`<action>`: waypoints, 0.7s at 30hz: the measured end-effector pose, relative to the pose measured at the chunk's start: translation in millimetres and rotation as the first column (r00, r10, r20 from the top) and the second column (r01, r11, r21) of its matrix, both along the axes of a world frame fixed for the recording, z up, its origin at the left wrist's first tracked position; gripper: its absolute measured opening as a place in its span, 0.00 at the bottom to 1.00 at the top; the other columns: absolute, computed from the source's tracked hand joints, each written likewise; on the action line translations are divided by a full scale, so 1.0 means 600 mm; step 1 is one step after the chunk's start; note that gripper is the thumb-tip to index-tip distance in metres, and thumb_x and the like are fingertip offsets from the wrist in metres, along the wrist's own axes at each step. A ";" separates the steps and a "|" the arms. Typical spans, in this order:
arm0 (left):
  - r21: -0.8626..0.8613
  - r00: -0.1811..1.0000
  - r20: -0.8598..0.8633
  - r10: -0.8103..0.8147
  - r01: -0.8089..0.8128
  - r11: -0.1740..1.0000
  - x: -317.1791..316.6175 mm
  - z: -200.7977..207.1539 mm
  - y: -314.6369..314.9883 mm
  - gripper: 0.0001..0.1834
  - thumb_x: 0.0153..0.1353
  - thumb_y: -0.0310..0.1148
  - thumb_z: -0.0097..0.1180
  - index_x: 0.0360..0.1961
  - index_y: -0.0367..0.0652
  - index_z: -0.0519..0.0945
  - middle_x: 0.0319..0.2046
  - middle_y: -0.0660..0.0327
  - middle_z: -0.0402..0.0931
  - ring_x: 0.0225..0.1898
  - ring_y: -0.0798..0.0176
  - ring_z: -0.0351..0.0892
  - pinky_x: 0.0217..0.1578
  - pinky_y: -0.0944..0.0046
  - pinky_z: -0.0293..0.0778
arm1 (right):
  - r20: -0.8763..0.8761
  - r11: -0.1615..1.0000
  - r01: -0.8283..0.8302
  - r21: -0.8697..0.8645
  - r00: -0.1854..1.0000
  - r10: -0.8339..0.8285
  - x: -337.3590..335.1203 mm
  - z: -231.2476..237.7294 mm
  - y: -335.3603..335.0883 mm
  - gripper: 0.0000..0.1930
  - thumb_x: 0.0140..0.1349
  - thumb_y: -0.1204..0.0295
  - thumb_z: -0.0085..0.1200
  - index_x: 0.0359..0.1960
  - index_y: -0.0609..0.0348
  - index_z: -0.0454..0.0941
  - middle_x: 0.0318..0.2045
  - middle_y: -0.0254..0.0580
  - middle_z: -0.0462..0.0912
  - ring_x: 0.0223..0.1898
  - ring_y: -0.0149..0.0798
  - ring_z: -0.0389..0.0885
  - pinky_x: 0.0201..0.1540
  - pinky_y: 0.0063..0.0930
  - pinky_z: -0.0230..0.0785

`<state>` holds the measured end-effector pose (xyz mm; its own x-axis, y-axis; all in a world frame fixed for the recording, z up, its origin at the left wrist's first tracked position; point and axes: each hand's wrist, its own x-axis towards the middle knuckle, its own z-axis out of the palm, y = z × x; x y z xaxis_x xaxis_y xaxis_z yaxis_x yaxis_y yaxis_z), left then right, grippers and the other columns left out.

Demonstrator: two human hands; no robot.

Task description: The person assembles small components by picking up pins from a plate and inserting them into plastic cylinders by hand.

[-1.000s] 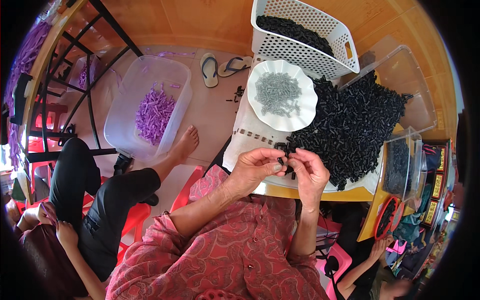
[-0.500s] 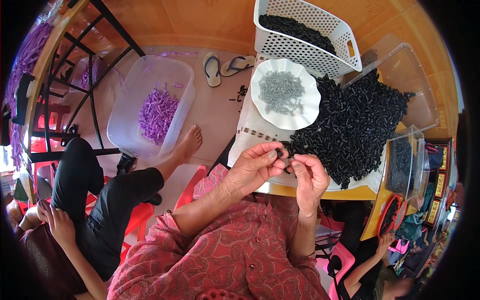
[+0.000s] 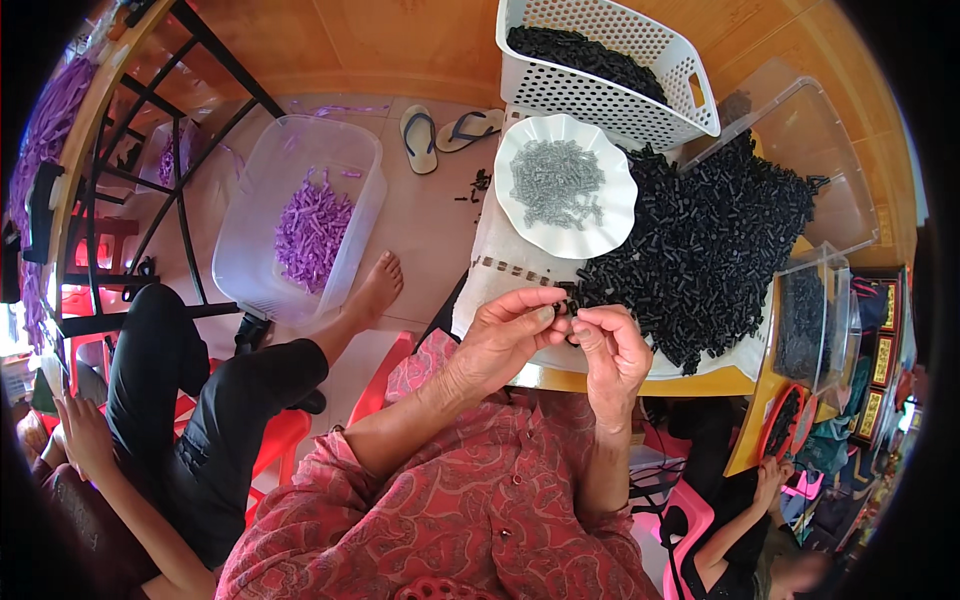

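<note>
In front of my chest, at the table's near edge, both hands meet at the fingertips. My left hand (image 3: 508,338) pinches a small black plastic piece (image 3: 564,303) between thumb and fingers. The thumb and forefinger of my right hand (image 3: 614,362) are closed against the same spot; whatever they grip is hidden by the fingertips. Just beyond them spreads a large heap of small black tube-like pieces (image 3: 700,265). To its left, a white scalloped plate (image 3: 617,228) holds many small clear pieces (image 3: 556,183).
A white perforated basket (image 3: 600,100) of black pieces stands at the back. Clear tubs (image 3: 835,165) stand on the right. On the floor are a clear bin (image 3: 245,260) with purple pieces and flip-flops (image 3: 420,140). Seated people are on both sides, one person's bare foot (image 3: 380,285) near the bin.
My right fingertips have moved slightly left and closed in against the left ones, covering more of the small piece. At the left, the seated person's hand has shifted outward from the knee.
</note>
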<state>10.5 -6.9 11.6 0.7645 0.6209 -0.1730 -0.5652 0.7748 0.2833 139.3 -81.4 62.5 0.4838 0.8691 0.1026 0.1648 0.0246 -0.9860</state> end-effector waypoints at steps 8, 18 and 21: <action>0.138 0.999 -0.040 0.020 -0.015 0.990 0.003 -0.006 0.000 0.13 0.67 0.24 0.50 0.51 0.34 0.75 0.40 0.56 0.78 0.40 0.66 0.78 0.43 0.68 0.76 | -0.022 1.000 -0.017 -0.025 1.000 0.016 0.003 -0.008 0.002 0.05 0.61 0.81 0.57 0.38 0.68 0.77 0.33 0.39 0.78 0.33 0.26 0.77 0.37 0.17 0.71; 0.389 0.944 -0.327 0.042 0.094 0.916 -0.003 0.007 0.005 0.11 0.68 0.26 0.50 0.48 0.35 0.78 0.35 0.61 0.78 0.35 0.71 0.75 0.39 0.70 0.75 | 0.004 0.999 0.010 -0.036 1.000 -0.010 0.002 -0.008 0.008 0.05 0.61 0.80 0.57 0.38 0.67 0.77 0.30 0.37 0.78 0.29 0.25 0.77 0.34 0.16 0.70; 0.401 0.931 -0.360 0.063 0.093 0.912 -0.001 0.008 0.004 0.10 0.68 0.25 0.50 0.47 0.36 0.78 0.33 0.62 0.78 0.33 0.72 0.75 0.39 0.71 0.75 | -0.033 0.999 0.019 -0.041 0.999 -0.020 0.000 -0.003 0.009 0.05 0.61 0.80 0.57 0.38 0.67 0.78 0.30 0.36 0.78 0.29 0.25 0.77 0.34 0.16 0.70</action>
